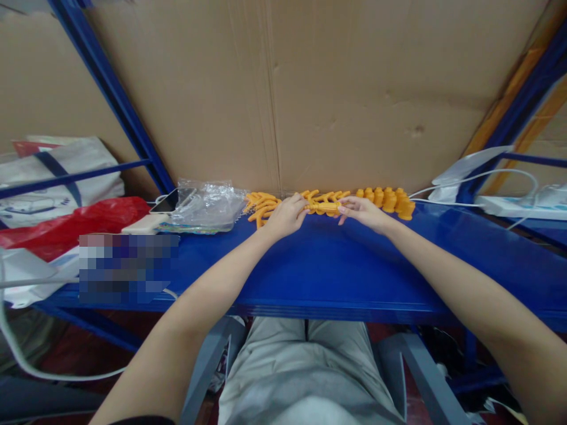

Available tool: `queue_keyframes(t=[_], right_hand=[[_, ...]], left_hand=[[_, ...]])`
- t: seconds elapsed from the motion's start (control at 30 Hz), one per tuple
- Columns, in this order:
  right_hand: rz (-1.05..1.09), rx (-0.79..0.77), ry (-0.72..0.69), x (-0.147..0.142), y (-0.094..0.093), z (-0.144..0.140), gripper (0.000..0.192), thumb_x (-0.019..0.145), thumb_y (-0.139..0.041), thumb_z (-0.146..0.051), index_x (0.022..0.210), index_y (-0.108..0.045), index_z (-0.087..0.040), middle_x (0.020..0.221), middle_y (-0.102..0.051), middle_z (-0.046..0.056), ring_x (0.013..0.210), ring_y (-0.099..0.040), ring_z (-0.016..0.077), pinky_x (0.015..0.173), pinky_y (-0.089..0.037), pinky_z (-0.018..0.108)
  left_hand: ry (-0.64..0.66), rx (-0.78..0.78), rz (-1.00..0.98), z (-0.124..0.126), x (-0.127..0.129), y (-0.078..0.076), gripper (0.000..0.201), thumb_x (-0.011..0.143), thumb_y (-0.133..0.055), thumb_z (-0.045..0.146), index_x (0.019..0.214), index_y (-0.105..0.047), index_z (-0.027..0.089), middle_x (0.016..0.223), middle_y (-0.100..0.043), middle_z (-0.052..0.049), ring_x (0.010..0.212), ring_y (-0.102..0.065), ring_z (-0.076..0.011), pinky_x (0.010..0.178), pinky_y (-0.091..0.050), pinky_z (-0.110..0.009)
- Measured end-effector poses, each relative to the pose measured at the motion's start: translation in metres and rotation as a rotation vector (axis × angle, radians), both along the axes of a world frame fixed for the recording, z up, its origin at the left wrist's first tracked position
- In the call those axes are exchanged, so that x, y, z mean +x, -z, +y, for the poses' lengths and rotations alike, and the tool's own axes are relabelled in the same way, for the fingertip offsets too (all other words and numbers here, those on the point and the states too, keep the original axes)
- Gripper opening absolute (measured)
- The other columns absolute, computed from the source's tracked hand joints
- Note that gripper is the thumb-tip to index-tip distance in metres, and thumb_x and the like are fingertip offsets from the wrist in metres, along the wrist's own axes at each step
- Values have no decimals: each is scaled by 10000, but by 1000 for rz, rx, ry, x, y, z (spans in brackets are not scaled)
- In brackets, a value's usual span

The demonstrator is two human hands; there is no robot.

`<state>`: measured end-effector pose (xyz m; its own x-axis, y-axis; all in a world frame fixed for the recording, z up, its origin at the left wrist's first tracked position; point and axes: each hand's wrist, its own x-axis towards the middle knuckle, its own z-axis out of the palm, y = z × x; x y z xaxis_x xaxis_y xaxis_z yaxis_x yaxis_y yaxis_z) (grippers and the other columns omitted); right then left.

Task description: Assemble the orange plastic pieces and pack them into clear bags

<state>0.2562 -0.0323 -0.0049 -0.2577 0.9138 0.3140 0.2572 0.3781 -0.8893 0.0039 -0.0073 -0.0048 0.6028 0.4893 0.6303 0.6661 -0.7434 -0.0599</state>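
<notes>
Clock read from the worktop's middle, twelve toward the cardboard.

Containers: at ten, a flat pile of transparent plastic bags (210, 206); a coloured, patterned edge is seen beneath, contents cannot be made out. Between nine and ten, a crumpled red plastic bag (84, 221); contents hidden. Behind it, a pale cloth bag with dark blue strap (95, 171); something red and flat is seen at its top.

At twelve, a slender orange-yellow plastic piece (325, 208) is held level between both hands: its left end is pinched by the left hand (289, 216), its right end by the fingertips of the right hand (359, 213). Hands apart, joined only by the piece.

At eleven, a heap of branched orange plastic parts (263, 208), partly covered by the left hand. At two, rows of stubby orange plastic parts (390, 200), just beside the right hand. Between two and three, a white power strip (518, 208), with a thin white cable (469, 176) looped near it.

Reach at twelve is limited by an upright brown cardboard sheet (332, 106). The near edge of the blue metal worktop (336, 271) is seen at six; plain surface is left between the forearms and toward four.
</notes>
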Motion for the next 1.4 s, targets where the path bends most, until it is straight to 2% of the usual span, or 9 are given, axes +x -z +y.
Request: queue_keyframes(t=[0.2, 0.3, 0.5, 0.7, 0.87, 1.03, 1.2, 1.3, 1.4], right_hand=[[-20, -40, 46, -6, -8, -8, 283, 856, -694, -457, 844, -610, -186, 734, -724, 37, 588, -664, 147, 757, -555, 347], [2, -40, 47, -6, -8, -7, 268, 845, -708, -426, 902, -614, -182, 730, -717, 26, 585, -662, 139, 745, -556, 337], [46, 15, -11, -3, -2, -3, 489, 714, -827, -307, 1117, -573, -197, 691, -696, -35, 636, -689, 155, 820, -572, 385], [35, -3, 57, -5, 1, 0, 331, 796, -761, -255, 1069, -589, -183, 674, -698, -15, 595, -687, 164, 801, -593, 416], [25, -18, 92, -7, -1, -2, 323, 810, -757, -250, 1088, -612, -171, 676, -703, -5, 567, -672, 155, 751, -601, 384], [23, 4, 67, -10, -7, -10, 330, 783, -785, -458, 871, -649, -170, 632, -687, 6, 525, -638, 134, 640, -570, 299], [-19, -53, 78, -14, -11, -13, 546, 807, -638, -685, 618, -564, -177, 566, -656, 43, 474, -602, 118, 537, -519, 245], [-10, -65, 103, -13, -11, -11, 480, 848, -630, -635, 722, -605, -172, 678, -704, 62, 501, -625, 124, 557, -548, 258], [-4, -13, 94, -8, -9, -8, 377, 837, -718, -486, 1060, -660, -187, 962, -736, 80, 608, -674, 137, 679, -608, 315]], left_hand=[[14, -8, -7, 1, 0, 0, 194, 943, -484, 192, 1002, -663, 147, 1018, -643, -101, 989, -633, -225, 901, -527, -369], [17, -19, -15, 3, -1, 1, 205, 952, -476, 204, 1020, -661, 148, 1025, -642, -98, 986, -633, -217, 898, -529, -361], [22, -36, -30, 7, -2, 3, 205, 958, -477, 221, 1029, -660, 160, 1027, -638, -84, 961, -636, -199, 890, -535, -339], [43, -50, -28, 7, -2, 2, 193, 959, -486, 224, 1025, -652, 150, 1034, -635, -97, 968, -640, -208, 876, -539, -350], [42, -26, -44, 7, -1, 3, 196, 971, -489, 255, 977, -654, 149, 1004, -634, -92, 940, -641, -204, 847, -538, -340], [8, -15, -58, 3, 2, 2, 203, 973, -512, 293, 961, -658, 152, 972, -632, -77, 906, -644, -193, 826, -535, -323], [13, -24, -64, -2, 5, -1, 188, 966, -544, 304, 939, -655, 154, 959, -633, -72, 904, -645, -193, 828, -528, -322], [1, -39, -70, -1, 5, -1, 192, 964, -546, 302, 939, -661, 150, 959, -632, -78, 910, -642, -200, 836, -525, -329], [-21, -46, -72, 2, 4, 0, 198, 963, -539, 304, 938, -668, 157, 963, -634, -75, 899, -640, -196, 836, -526, -327]])
